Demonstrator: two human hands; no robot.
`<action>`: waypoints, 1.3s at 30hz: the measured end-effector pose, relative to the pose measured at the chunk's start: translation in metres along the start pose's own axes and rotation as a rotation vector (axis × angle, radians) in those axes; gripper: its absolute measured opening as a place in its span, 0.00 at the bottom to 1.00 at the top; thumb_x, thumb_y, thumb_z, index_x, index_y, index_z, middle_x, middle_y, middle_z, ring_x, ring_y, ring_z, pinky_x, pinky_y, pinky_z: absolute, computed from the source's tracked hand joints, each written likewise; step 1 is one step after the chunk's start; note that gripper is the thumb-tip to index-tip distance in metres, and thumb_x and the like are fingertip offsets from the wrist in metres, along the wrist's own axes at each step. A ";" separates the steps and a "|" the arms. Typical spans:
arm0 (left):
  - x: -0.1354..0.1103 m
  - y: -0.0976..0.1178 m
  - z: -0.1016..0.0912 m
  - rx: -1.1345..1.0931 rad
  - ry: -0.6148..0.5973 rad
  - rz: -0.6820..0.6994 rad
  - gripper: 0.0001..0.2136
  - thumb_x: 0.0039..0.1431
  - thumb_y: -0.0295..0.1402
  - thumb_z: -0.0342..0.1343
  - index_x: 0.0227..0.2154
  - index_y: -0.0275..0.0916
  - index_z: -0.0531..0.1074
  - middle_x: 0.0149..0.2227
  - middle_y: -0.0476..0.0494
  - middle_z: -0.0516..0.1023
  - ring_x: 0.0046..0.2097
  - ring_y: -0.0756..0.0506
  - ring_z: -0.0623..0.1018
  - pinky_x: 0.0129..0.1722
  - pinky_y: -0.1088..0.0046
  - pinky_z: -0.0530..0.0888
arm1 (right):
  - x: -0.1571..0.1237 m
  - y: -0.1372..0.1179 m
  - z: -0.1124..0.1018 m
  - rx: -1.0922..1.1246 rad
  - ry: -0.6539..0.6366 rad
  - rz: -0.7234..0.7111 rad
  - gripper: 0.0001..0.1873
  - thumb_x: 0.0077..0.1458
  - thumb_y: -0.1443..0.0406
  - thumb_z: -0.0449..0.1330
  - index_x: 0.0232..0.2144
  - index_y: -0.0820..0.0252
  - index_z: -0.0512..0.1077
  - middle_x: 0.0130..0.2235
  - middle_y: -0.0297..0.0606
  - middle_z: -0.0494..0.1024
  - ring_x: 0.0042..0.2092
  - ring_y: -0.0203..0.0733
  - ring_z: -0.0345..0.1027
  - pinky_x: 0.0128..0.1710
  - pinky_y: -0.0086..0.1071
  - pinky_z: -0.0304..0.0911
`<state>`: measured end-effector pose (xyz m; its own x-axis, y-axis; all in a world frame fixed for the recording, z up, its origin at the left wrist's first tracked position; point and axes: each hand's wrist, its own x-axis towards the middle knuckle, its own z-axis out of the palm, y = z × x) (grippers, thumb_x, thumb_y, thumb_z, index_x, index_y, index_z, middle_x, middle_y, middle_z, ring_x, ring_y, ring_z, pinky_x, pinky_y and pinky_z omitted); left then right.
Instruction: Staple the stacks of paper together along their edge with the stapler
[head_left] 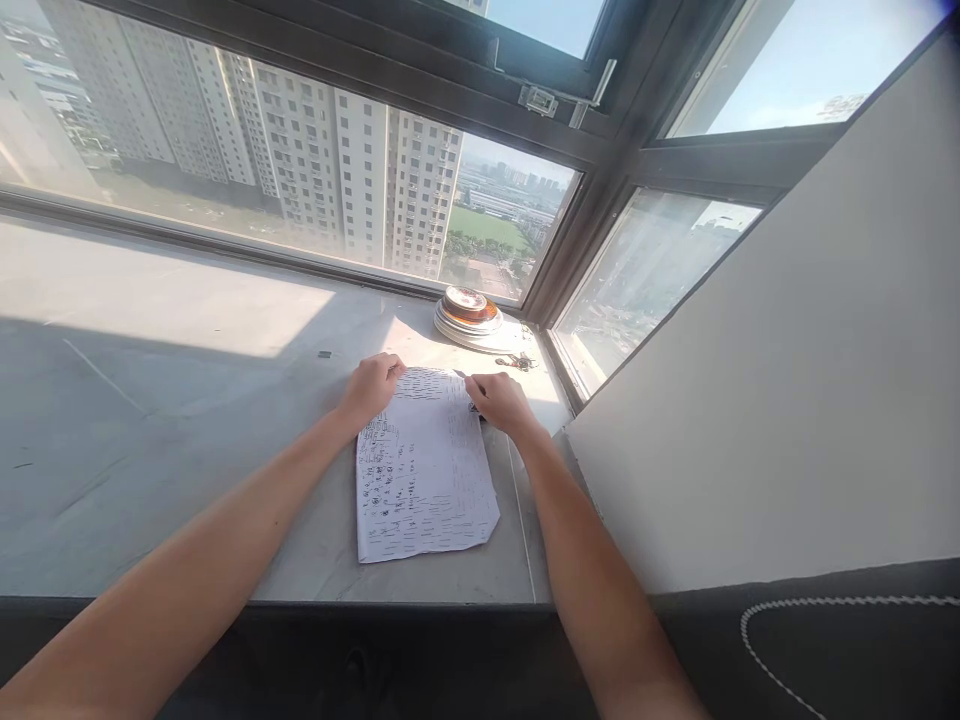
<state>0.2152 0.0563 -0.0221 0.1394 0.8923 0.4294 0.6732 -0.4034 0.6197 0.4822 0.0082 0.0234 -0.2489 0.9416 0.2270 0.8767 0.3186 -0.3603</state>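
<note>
We see a sheet of paper (435,450), marked with small writing and short lines, lying on the grey windowsill (195,440), between our two arms and close to the front edge; our left hand (370,388) is at its top left corner, with the fingers curled in and pinching it; our right hand (502,400) is by its top right corner, with the fingers bent in tight and a dark bit (475,408) showing under them; we cannot tell if those fingers hold the paper or just press near it; the paper could rip if our hands pull apart too hard; it could crumple if they push together; a tug toward us could make it slip over the front edge, since that is near; past the paper are a white and amber round stack (469,318) and a small dark tangle (517,362), near the window (360,160); if we shove the paper that way, it could bump them; the stack could slide apart, if its layers are loose.
</note>
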 end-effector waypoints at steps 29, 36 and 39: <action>-0.002 0.011 -0.004 -0.041 -0.006 0.037 0.12 0.65 0.37 0.51 0.26 0.41 0.72 0.32 0.43 0.81 0.35 0.42 0.76 0.38 0.65 0.69 | 0.007 0.004 0.007 -0.247 -0.001 0.199 0.26 0.70 0.64 0.47 0.18 0.57 0.56 0.20 0.35 0.57 0.25 0.39 0.48 0.30 0.37 0.44; -0.001 0.008 -0.002 -0.037 -0.014 0.049 0.12 0.65 0.37 0.52 0.26 0.40 0.72 0.30 0.43 0.80 0.34 0.42 0.76 0.37 0.66 0.70 | 0.011 0.003 0.013 -0.317 0.010 0.189 0.27 0.71 0.65 0.46 0.18 0.58 0.65 0.21 0.37 0.63 0.26 0.40 0.54 0.33 0.37 0.48; -0.001 0.007 -0.002 -0.035 -0.009 0.050 0.13 0.65 0.37 0.51 0.26 0.40 0.72 0.30 0.43 0.81 0.34 0.42 0.76 0.37 0.66 0.70 | 0.013 0.002 0.017 -0.354 0.018 0.189 0.28 0.72 0.65 0.46 0.19 0.59 0.69 0.21 0.39 0.67 0.27 0.41 0.59 0.35 0.38 0.49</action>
<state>0.2188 0.0521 -0.0167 0.1792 0.8725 0.4546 0.6395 -0.4544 0.6201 0.4741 0.0228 0.0104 -0.0649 0.9769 0.2036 0.9948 0.0795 -0.0642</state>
